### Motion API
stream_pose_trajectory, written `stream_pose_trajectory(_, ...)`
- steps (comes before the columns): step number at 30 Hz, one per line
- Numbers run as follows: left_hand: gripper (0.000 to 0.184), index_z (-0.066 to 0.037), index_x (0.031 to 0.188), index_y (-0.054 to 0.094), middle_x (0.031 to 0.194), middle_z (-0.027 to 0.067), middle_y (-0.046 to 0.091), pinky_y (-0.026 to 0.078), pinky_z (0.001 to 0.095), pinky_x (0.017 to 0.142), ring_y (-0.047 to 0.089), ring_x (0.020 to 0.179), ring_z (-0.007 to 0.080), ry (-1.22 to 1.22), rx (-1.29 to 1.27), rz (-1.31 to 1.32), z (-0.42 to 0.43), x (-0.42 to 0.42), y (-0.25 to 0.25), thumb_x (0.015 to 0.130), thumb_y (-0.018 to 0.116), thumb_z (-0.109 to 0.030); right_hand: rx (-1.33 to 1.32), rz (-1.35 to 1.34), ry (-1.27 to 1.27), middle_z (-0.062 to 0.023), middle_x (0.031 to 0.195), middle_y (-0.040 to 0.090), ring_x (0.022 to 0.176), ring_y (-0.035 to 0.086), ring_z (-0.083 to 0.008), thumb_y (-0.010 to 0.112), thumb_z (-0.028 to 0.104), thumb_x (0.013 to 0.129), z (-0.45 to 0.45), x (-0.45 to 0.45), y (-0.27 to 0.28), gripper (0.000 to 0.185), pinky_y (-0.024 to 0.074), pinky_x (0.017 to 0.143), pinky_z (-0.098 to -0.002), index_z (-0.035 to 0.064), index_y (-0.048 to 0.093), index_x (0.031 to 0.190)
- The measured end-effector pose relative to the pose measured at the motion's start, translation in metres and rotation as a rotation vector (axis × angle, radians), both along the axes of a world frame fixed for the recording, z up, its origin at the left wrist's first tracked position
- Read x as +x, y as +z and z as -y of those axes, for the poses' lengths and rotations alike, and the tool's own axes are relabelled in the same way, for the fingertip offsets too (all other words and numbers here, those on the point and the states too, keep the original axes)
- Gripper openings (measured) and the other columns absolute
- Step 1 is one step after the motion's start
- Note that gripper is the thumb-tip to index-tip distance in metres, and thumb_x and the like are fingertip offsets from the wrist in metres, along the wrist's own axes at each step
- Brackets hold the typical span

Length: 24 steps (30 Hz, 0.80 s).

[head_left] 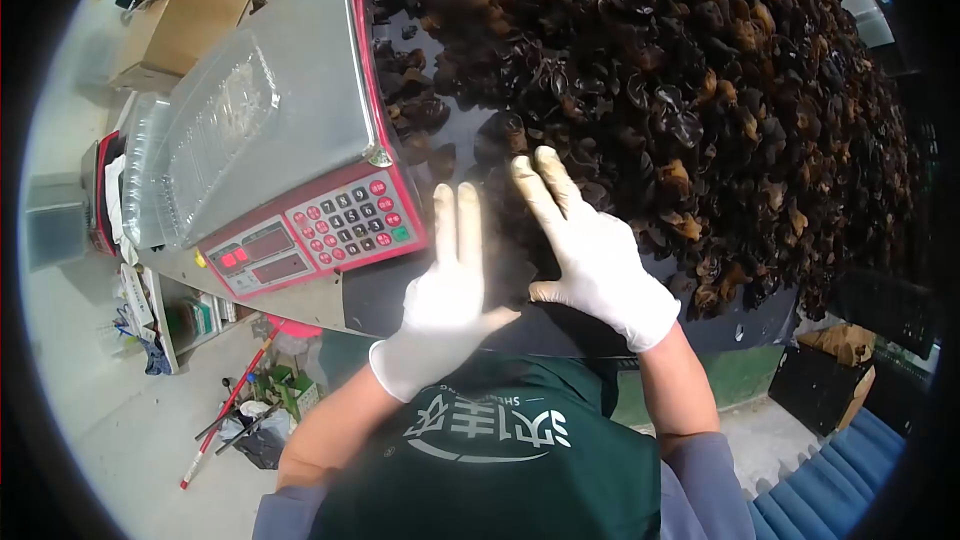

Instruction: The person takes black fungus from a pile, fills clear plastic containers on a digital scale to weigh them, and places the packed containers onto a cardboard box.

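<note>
Both of my hands wear white gloves and reach over the dark table edge. My left hand (445,285) has its fingers stretched out and thumb apart, holding nothing, just right of the red and grey scale (300,120). My right hand (590,250) is also spread, with nothing in it, its fingertips at the edge of a large heap of dark brown fungus pieces (680,100). A clear plastic tray (225,110) lies on the scale's metal plate. The scale's keypad faces me.
Stacked clear trays (148,175) stand left of the scale, and a cardboard box (190,15) is behind it. Below left are a red pole (232,400) and a green basket (297,390). A dark box (820,385) is on the floor at the right.
</note>
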<state>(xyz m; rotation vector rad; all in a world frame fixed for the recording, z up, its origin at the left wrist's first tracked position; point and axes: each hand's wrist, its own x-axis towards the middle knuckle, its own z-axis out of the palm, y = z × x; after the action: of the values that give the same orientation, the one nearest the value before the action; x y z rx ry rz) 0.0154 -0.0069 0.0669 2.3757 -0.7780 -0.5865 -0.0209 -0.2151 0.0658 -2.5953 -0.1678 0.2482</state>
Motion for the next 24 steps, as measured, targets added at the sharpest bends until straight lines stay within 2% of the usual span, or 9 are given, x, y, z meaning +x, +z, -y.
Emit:
stream_pose_trajectory(1, 0.136, 0.004, 0.161, 0.0, 0.166, 0.0333, 0.007, 0.054, 0.0361, 0.101, 0.042, 0.143, 0.0434, -0.003, -0.071, -0.014, 0.001, 0.003, -0.004, 0.064, 0.092, -0.02, -0.017, -0.019, 0.032, -0.0299, 0.162, 0.029, 0.1, 0.07, -0.0373, 0.092, 0.018, 0.055, -0.001, 0.008, 0.003, 0.131, 0.0605, 0.079, -0.0408, 0.0161, 0.02, 0.164)
stream_pose_trajectory(4, 0.135, 0.001, 0.162, 0.001, 0.166, 0.0315, 0.01, 0.054, 0.0382, 0.101, 0.046, 0.139, 0.0442, 0.033, -0.068, -0.099, 0.008, 0.015, -0.002, 0.064, 0.091, -0.018, -0.005, -0.048, 0.082, -0.026, 0.155, 0.04, 0.101, 0.069, -0.0351, 0.088, 0.012, 0.057, -0.003, 0.027, 0.008, 0.126, 0.0604, 0.079, -0.0413, 0.0151, 0.021, 0.164)
stream_pose_trajectory(6, 0.129, 0.0, 0.162, 0.005, 0.162, 0.0291, 0.021, 0.056, 0.0385, 0.098, 0.055, 0.131, 0.0411, 0.098, -0.04, -0.145, 0.013, 0.018, -0.001, 0.066, 0.09, -0.015, 0.032, 0.043, 0.079, -0.0232, 0.149, 0.046, 0.101, 0.069, -0.0347, 0.088, 0.011, 0.057, -0.006, 0.03, -0.002, 0.126, 0.0603, 0.078, -0.0409, 0.0139, 0.021, 0.163)
stream_pose_trajectory(8, 0.126, 0.0, 0.162, 0.008, 0.158, 0.0277, 0.027, 0.057, 0.0384, 0.097, 0.059, 0.127, 0.0396, 0.11, -0.031, -0.17, 0.012, 0.014, -0.007, 0.066, 0.089, -0.013, 0.037, -0.001, 0.092, -0.0161, 0.134, 0.054, 0.099, 0.068, -0.0321, 0.082, 0.007, 0.065, -0.015, 0.022, -0.001, 0.11, 0.0593, 0.076, -0.0398, 0.0108, 0.029, 0.161)
stream_pose_trajectory(13, 0.092, -0.006, 0.154, 0.038, 0.15, 0.0218, 0.04, 0.057, 0.0387, 0.096, 0.06, 0.123, 0.0356, 0.088, -0.322, -0.004, -0.003, -0.004, -0.026, 0.072, 0.079, 0.002, 0.176, 0.102, -0.205, -0.014, 0.113, 0.061, 0.083, 0.07, -0.0332, 0.071, 0.0, 0.072, -0.046, -0.017, -0.012, 0.076, 0.0583, 0.067, -0.0424, 0.0066, 0.047, 0.143)
stream_pose_trajectory(18, 0.078, -0.008, 0.146, 0.046, 0.144, 0.0195, 0.046, 0.057, 0.038, 0.097, 0.058, 0.125, 0.0347, 0.023, -0.476, -0.192, -0.002, 0.0, -0.016, 0.075, 0.078, -0.001, 0.236, 0.049, -0.333, -0.0159, 0.115, 0.062, 0.084, 0.069, -0.0393, 0.067, -0.002, 0.072, -0.051, -0.036, 0.001, 0.065, 0.0587, 0.071, -0.0442, 0.0101, 0.054, 0.134)
stream_pose_trajectory(20, 0.074, -0.008, 0.144, 0.047, 0.141, 0.019, 0.048, 0.056, 0.04, 0.099, 0.058, 0.126, 0.0357, -0.004, -0.423, -0.156, 0.002, 0.006, 0.011, 0.077, 0.077, -0.001, 0.205, 0.123, -0.329, -0.0151, 0.113, 0.062, 0.087, 0.07, -0.0384, 0.067, -0.004, 0.07, -0.048, -0.032, 0.022, 0.064, 0.0592, 0.075, -0.0424, 0.0084, 0.055, 0.132)
stream_pose_trajectory(21, 0.07, -0.008, 0.143, 0.048, 0.139, 0.0187, 0.05, 0.053, 0.0423, 0.103, 0.056, 0.129, 0.0371, 0.062, -0.489, -0.291, 0.004, 0.008, 0.014, 0.079, 0.075, 0.001, 0.245, 0.143, -0.333, -0.0148, 0.112, 0.062, 0.09, 0.07, -0.0374, 0.067, -0.007, 0.069, -0.048, -0.025, 0.037, 0.065, 0.0593, 0.077, -0.0411, 0.008, 0.056, 0.132)
stream_pose_trajectory(24, 0.069, -0.007, 0.143, 0.047, 0.136, 0.0185, 0.052, 0.051, 0.042, 0.104, 0.056, 0.128, 0.0378, 0.056, -0.601, -0.059, -0.005, 0.034, 0.055, 0.08, 0.073, 0.002, 0.262, 0.2, -0.32, -0.0135, 0.111, 0.064, 0.097, 0.072, -0.0335, 0.068, -0.012, 0.068, -0.058, 0.007, 0.084, 0.069, 0.0595, 0.081, -0.0385, 0.0079, 0.056, 0.133)
